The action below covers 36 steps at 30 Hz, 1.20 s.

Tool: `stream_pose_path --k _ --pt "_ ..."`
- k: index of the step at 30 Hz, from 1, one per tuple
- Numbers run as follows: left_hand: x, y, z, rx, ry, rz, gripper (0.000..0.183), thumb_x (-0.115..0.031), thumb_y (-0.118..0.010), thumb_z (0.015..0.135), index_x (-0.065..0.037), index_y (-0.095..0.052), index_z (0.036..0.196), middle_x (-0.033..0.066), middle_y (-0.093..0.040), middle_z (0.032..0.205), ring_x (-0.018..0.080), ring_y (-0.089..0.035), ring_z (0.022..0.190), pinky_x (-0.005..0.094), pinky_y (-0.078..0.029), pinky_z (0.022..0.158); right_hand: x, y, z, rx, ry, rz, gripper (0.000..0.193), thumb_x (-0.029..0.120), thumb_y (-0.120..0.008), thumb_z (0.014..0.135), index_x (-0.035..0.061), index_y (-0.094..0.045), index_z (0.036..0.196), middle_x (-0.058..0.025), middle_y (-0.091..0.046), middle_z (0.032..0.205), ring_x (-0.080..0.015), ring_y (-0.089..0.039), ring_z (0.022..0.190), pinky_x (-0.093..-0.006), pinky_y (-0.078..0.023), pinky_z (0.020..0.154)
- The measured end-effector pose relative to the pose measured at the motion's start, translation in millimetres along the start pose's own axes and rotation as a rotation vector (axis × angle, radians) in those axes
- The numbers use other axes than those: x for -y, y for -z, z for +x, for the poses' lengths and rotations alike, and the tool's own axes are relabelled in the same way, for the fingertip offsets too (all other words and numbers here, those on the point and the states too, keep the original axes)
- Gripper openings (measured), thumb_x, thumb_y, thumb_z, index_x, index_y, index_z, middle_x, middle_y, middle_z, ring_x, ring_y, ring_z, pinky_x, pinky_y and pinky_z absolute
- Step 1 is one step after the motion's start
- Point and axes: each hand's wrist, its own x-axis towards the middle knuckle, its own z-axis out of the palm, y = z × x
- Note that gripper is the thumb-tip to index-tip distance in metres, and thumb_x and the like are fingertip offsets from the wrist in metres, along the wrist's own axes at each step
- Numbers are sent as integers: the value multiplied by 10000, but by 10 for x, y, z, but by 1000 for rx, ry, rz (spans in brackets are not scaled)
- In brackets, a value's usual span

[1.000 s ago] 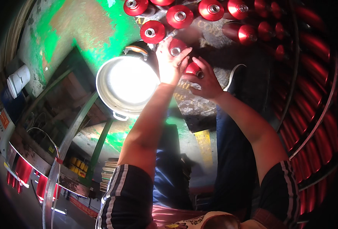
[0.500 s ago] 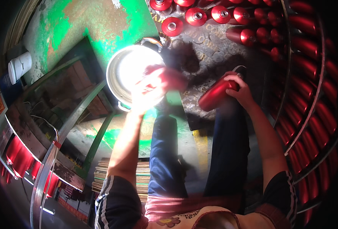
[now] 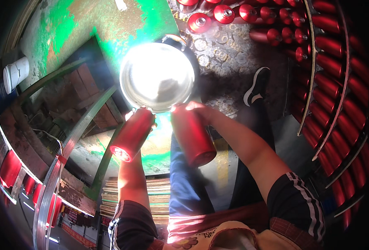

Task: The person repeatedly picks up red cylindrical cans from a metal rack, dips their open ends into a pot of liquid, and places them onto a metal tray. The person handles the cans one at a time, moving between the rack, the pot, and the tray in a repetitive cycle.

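A red metal bottle (image 3: 132, 134) is in my left hand (image 3: 143, 110), whose fingers wrap its upper end. My right hand (image 3: 199, 109) grips a second red bottle (image 3: 194, 139) by its upper end. Both bottles tilt with their bases toward me and their upper ends at the near rim of a wide silver pot (image 3: 128, 93). Glare washes out most of the pot's inside, so its contents cannot be made out. The bottle necks are hidden by my hands.
Several red bottles (image 3: 200, 22) stand at the far right on a worn dark surface (image 3: 218, 52). Racks of red bottles (image 3: 328, 89) curve along the right. Left are a metal rail (image 3: 74, 135) and a white bucket (image 3: 17, 73). A stack of thin boards (image 3: 157, 192) lies below.
My right hand has swung left with its bottle from beside my shoe to the pot's near rim. My left hand has drawn its bottle back from over the pot toward me.
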Motion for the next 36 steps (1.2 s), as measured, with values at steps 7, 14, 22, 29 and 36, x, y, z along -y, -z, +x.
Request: stream_pose_path --k 7,14,22,29,36 --pt "-59 518 -221 12 -33 -30 488 -426 -537 963 -128 -536 1349 291 -514 1259 501 -570 1021 485 -592 718 -407 90 388 119 7 170 521 246 -596 890 -44 -521 1316 -154 -603 1273 -259 -590 1164 -402 -451 1026" --pt "88 58 -7 -385 -56 470 510 -456 -514 978 -113 -520 1355 300 -501 1278 506 -572 999 484 -596 713 -94 199 -29 -62 -28 84 506 238 -537 878 -23 -513 1311 -207 -597 1285 -314 -581 1189 -445 -430 1058" --pt "198 -1161 1085 -408 -495 960 454 -267 -595 946 64 -588 1257 174 -678 1167 238 -662 1023 369 -506 956 1121 483 -1504 -773 634 -960 479 24 -680 766 19 -629 1242 -92 -586 1213 -205 -551 1140 -345 -398 1033" --pt "993 -1283 3014 -280 -1017 1898 362 -99 -842 669 -214 -779 1007 69 -576 1298 294 -529 1189 408 -459 996 1083 1478 -1405 -1383 883 -1713 504 57 -842 641 289 -768 1082 -121 -464 1430 -333 -482 1250 -425 -430 1040" --pt "1357 -897 3299 -304 -998 2258 340 -95 -825 658 -266 -788 950 78 -500 1414 414 -431 1292 503 -413 1051 828 1720 -1511 -1355 670 -1708 498 77 -836 661 312 -766 1095 -139 -393 1501 -364 -395 1329 -439 -388 1097"
